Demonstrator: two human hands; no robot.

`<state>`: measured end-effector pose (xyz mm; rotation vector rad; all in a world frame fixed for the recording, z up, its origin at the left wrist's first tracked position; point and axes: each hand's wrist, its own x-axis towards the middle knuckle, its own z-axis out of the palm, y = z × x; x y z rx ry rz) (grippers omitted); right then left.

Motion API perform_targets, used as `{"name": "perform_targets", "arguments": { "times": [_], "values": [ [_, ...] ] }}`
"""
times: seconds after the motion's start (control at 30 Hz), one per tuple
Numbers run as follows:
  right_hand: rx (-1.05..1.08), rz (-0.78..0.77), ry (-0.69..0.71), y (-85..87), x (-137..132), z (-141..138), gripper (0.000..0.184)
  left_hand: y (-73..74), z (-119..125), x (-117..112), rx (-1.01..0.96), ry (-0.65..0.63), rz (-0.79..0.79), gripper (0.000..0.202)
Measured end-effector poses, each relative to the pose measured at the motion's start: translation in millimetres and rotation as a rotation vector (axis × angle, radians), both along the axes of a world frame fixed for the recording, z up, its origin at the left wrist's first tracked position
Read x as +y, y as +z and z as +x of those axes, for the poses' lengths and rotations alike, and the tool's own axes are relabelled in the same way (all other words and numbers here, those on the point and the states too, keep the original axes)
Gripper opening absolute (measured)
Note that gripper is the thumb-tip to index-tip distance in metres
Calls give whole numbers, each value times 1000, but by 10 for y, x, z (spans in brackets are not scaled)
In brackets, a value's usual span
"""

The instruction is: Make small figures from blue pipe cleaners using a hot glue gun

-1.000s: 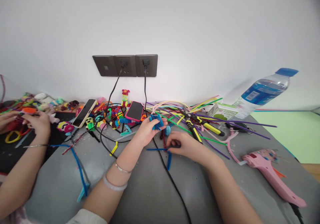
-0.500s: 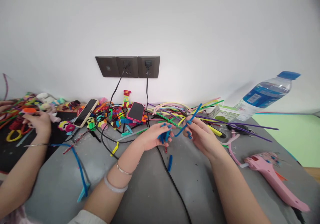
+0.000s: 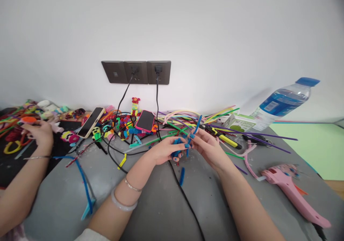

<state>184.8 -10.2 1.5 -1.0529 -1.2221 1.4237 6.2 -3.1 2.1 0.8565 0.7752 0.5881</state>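
Note:
My left hand [image 3: 166, 150] is closed round a small blue pipe-cleaner bundle [image 3: 177, 143] above the grey table [image 3: 150, 205]. My right hand [image 3: 208, 147] pinches a blue pipe cleaner [image 3: 195, 127] that sticks up and to the right, its lower end touching the bundle. Both hands meet at the table's middle. A short blue pipe-cleaner piece [image 3: 182, 176] lies on the table just below them, beside a black cable [image 3: 185, 198].
A pile of coloured pipe cleaners [image 3: 188, 119], yellow-handled pliers [image 3: 224, 138], two phones [image 3: 145, 120], a pink glue gun [image 3: 291, 191] and a tilted water bottle [image 3: 285, 101] surround the hands. Another person's hand [image 3: 40, 133] works at the left over craft pieces. Wall sockets [image 3: 136, 71] hold two plugs.
My right hand picked a blue pipe cleaner up off the table and brought it to the bundle in my left hand. Both hands have drawn together.

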Motion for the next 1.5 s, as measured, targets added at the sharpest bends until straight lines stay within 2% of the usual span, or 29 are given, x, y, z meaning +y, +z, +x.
{"name": "perform_targets", "arguments": {
  "times": [0.1,0.23,0.33,0.43,0.73,0.8,0.93,1.03,1.2,1.37,1.5],
  "values": [
    [79,-5,-86,-5,26,47,37,48,-28,19,-41,23,-6,33],
    [160,0,-200,-6,63,123,35,53,-40,29,-100,80,-92,31],
    [137,43,-232,-2,80,156,33,21,-55,10,-92,-2,-96,49],
    [129,62,-233,1,90,171,31,16,-63,-19,-101,-81,-38,52],
    [215,62,-255,-8,76,133,29,64,2,-39,10,11,224,36],
    [229,68,-286,-17,80,132,30,45,5,-24,79,24,344,32],
    [219,89,-317,-28,89,134,32,-11,5,13,219,136,671,22],
    [246,92,-284,-5,63,87,31,-39,17,25,322,191,780,22],
    [189,77,-180,4,5,-57,33,-22,50,3,370,281,755,20],
    [2,262,-260,-89,19,-106,30,-31,63,-5,260,330,696,18],
    [-96,300,-278,-92,17,-87,26,-33,69,-7,240,367,732,17]
  ]
}}
